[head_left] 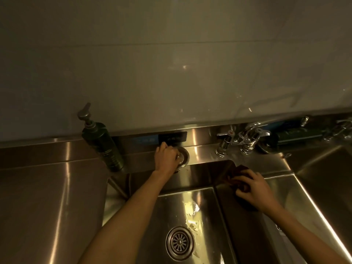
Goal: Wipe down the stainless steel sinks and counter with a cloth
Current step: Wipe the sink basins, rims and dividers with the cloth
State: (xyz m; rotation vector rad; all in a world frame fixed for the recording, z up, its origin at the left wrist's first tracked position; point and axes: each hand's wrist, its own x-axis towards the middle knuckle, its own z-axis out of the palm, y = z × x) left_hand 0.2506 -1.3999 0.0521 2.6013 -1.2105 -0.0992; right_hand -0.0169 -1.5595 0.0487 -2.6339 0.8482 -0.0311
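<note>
A stainless steel sink (205,202) lies below me, with a round drain (180,243) in its floor. My right hand (256,189) presses a dark brown cloth (237,176) against the sink's right wall near its back corner. My left hand (165,156) is on the back ledge, fingers closed on a round metal sink strainer (183,155). A second sink (323,180) sits to the right. The steel counter (47,197) spreads to the left.
A dark pump bottle (102,142) stands on the back ledge at left. Chrome taps (242,139) rise behind the sink's right corner, with more fittings (341,128) at far right. A pale wall panel fills the upper view. Wet residue (191,210) marks the sink floor.
</note>
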